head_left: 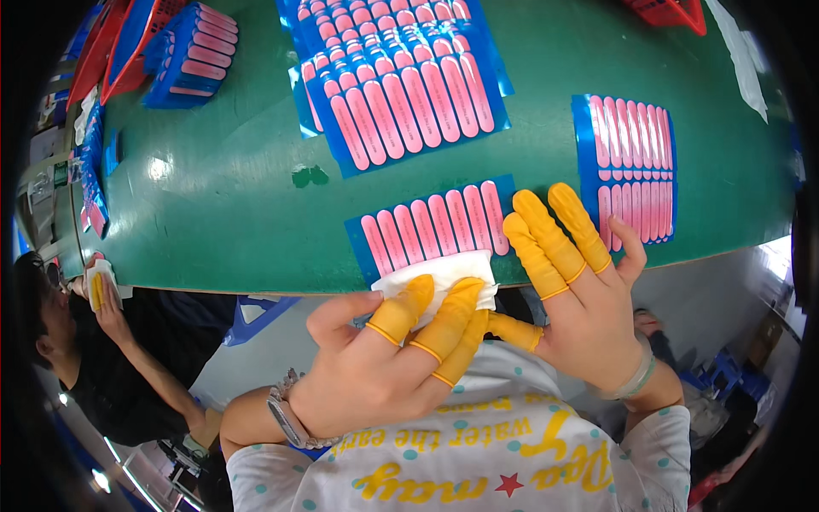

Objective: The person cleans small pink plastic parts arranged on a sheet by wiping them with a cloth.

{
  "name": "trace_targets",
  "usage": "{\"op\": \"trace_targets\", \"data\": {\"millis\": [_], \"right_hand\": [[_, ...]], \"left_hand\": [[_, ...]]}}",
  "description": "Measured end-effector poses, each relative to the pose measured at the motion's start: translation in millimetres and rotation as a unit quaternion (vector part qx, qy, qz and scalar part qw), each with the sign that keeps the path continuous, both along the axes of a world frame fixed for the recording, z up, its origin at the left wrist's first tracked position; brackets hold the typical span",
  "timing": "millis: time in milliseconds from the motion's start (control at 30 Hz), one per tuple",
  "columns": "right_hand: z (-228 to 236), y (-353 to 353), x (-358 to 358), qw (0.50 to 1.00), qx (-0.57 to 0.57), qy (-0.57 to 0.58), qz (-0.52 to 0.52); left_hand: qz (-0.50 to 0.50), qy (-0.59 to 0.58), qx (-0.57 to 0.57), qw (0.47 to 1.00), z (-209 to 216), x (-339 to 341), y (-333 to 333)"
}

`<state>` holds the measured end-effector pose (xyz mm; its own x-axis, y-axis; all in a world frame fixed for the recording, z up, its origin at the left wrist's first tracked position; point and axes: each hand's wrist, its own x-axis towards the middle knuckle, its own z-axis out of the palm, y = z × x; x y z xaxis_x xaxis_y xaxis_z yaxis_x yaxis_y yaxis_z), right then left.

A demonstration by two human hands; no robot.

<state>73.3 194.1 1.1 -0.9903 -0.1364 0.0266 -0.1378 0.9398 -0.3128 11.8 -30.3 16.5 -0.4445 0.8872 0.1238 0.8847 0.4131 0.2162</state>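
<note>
At the table's near edge lies a blue sheet (435,220) with a row of long pink rounded strips. My left hand (367,367), wearing yellow finger cots on several fingers, presses a folded white cloth (465,263) onto the sheet's near edge. The cloth covers the lower ends of the strips. My right hand (580,299), also in yellow finger cots, has its fingers stretched out and spread beside the sheet's right edge; its thumb points toward the cloth. Whether the right fingertips touch the sheet, I cannot tell.
A pile of similar sheets (409,94) lies farther back on the green table (230,196). More sheets (631,166) lie to the right and others (200,55) at the far left by red baskets (128,51). A person (111,358) at left holds a white cloth.
</note>
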Motion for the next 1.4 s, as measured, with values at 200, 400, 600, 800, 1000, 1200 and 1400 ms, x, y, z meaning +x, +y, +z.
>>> {"op": "trace_targets", "data": {"millis": [200,400,600,800,1000,1200,1400], "right_hand": [[-1,0,3,1.0,0.015,-0.003,0.012],[-7,-6,8,1.0,0.007,0.004,-0.02],[0,8,5,1.0,-0.018,-0.004,-0.015],[2,6,7,0.998,0.048,0.043,-0.001],[0,-1,2,0.99,0.103,0.095,0.019],[5,-3,6,0.993,0.094,0.069,0.005],[3,-1,5,0.991,0.119,0.064,0.024]], "left_hand": [[0.012,0.077,0.019,0.997,0,-50,34],[-0.012,0.048,-0.021,0.999,9,-18,21],[-0.033,0.016,-0.045,0.998,18,-12,22],[-0.047,0.068,-0.007,0.997,8,-63,49],[-0.036,0.057,-0.021,0.998,13,-24,32],[-0.038,0.058,-0.012,0.998,13,-50,43],[-0.047,0.037,0.003,0.998,9,-44,36]]}}
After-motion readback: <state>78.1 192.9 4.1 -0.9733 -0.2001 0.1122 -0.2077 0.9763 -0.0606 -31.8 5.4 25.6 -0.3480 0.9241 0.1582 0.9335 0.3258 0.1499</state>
